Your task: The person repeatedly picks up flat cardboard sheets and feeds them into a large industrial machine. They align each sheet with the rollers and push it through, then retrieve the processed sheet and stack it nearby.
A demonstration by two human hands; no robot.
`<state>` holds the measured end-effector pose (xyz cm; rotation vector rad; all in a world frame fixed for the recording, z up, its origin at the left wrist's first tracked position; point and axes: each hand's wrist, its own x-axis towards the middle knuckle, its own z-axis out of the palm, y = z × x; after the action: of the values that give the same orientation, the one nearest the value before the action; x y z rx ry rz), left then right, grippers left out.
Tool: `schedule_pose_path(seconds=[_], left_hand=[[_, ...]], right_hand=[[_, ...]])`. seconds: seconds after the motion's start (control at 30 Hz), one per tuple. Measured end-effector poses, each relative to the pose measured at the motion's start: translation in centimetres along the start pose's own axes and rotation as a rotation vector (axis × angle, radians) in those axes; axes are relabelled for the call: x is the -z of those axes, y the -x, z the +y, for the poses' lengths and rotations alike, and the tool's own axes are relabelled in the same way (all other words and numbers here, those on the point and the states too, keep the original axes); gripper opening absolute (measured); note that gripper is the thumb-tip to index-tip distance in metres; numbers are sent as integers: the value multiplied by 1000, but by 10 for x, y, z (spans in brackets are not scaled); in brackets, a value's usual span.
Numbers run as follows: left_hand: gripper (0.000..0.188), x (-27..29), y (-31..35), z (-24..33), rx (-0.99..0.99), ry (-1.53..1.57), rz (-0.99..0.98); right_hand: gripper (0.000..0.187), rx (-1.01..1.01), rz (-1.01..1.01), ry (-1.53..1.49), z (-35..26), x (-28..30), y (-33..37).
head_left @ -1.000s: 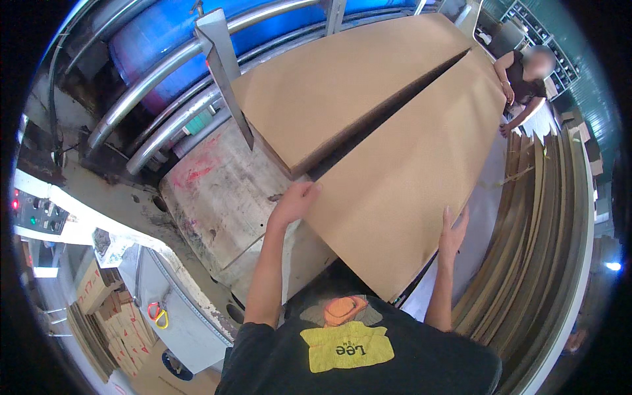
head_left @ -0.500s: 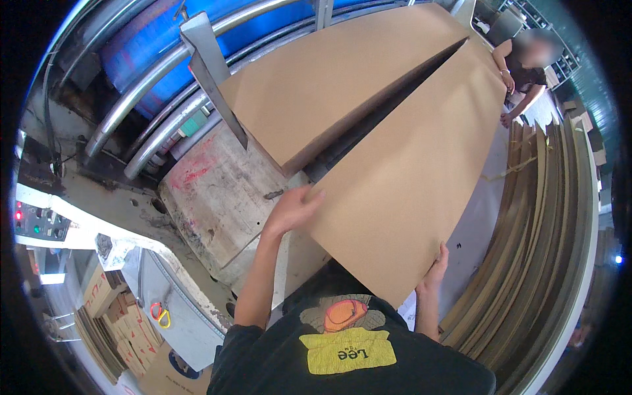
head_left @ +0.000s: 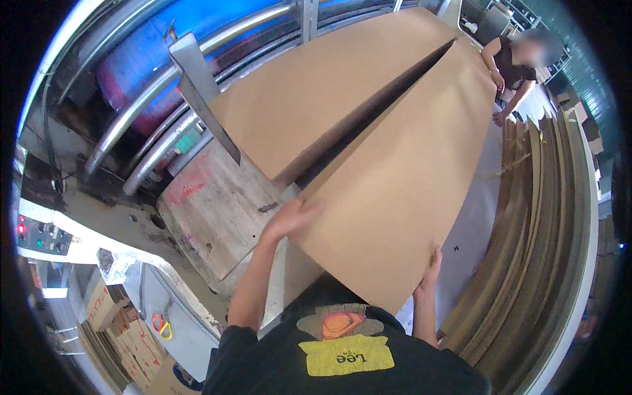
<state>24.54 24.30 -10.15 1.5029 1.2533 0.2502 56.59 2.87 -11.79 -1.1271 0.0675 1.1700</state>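
A large brown cardboard sheet (head_left: 388, 197) stretches away in front of me, its near corner close to my shirt. My left hand (head_left: 293, 218) holds the sheet's left edge, fingers slightly blurred over the top face. At the right edge, near the same end, my right hand (head_left: 429, 273) grips the board; part of that hand is hidden beneath it. A second brown cardboard sheet (head_left: 316, 99) lies beyond, against the machine. A dark wedge-shaped gap separates the two sheets, widest toward me and narrowing at the far end.
Machine rollers and a blue cylinder (head_left: 243, 33) stand at the far left, with an upright metal guard plate (head_left: 204, 92). Many cardboard sheets (head_left: 533, 230) stand stacked on the right. A co-worker (head_left: 513, 69) is at the far right end. Scissors (head_left: 161, 326) lie at lower left.
The whole view has shifted slightly. Both hands keep their hold on the sheet's near end, and the sheet has moved only a little. The co-worker's hands stay near its far end.
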Motion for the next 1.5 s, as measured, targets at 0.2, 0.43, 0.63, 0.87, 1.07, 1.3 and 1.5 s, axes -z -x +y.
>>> schedule_pose_path(seconds=[0.2, 0.43, 0.63, 0.87, 1.07, 1.3, 1.5], left_hand=[[76, -13, -15, -29, -220, -409, 218], [68, 2, 1, -7, -306, -5, -121], [69, -24, 15, 9, -25, 198, 83], [93, -6, 16, 26, -29, 286, -150], [87, 35, 8, 34, 20, 147, -56], [81, 56, 17, 53, -64, 93, 9], [76, 42, 69, 99, -64, 188, -133]], right_hand=[[52, 56, -22, 112, 9, 11, -5], [48, 36, -20, -6, -17, 24, 4], [51, 76, 24, 149, -30, 33, 13], [52, 75, 49, 129, -30, 18, 20], [52, 127, 18, 50, -6, -6, 12], [51, 87, -45, -23, 4, -11, 13], [55, 191, 69, 163, -33, 25, 30]])
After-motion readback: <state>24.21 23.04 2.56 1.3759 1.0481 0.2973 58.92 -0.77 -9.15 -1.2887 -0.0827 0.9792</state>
